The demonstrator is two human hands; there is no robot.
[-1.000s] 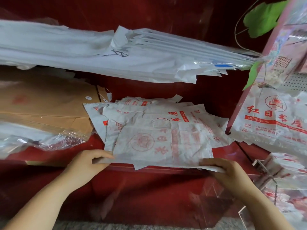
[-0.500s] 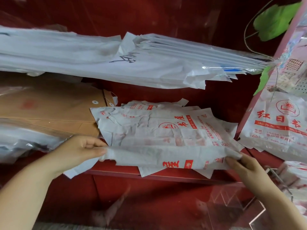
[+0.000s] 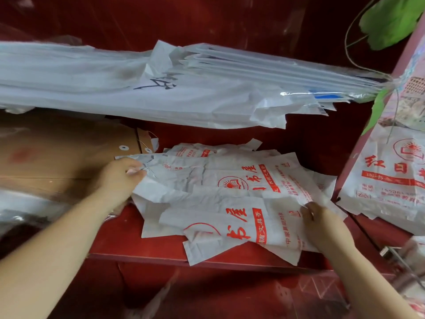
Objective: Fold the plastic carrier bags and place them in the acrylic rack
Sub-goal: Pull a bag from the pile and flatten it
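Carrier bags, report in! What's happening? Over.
Left hand pinches left edge of top carrier bag. Right hand pinches its right edge. Bag lies rumpled on pile of other bags. Nothing blocking.

shop: printed carrier bags (image 3: pixel 232 180) stacked

I see my left hand (image 3: pixel 119 178) pinching the top carrier bag (image 3: pixel 230 180) at its 9 o'clock edge, my right hand (image 3: pixel 322 224) pinching its 4 o'clock corner. It lies on a pile of bags (image 3: pixel 230 240) on the red shelf (image 3: pixel 138 246); brown envelopes (image 3: pixel 57 162) at 9 o'clock, white sheets (image 3: pixel 161 95) at 12.
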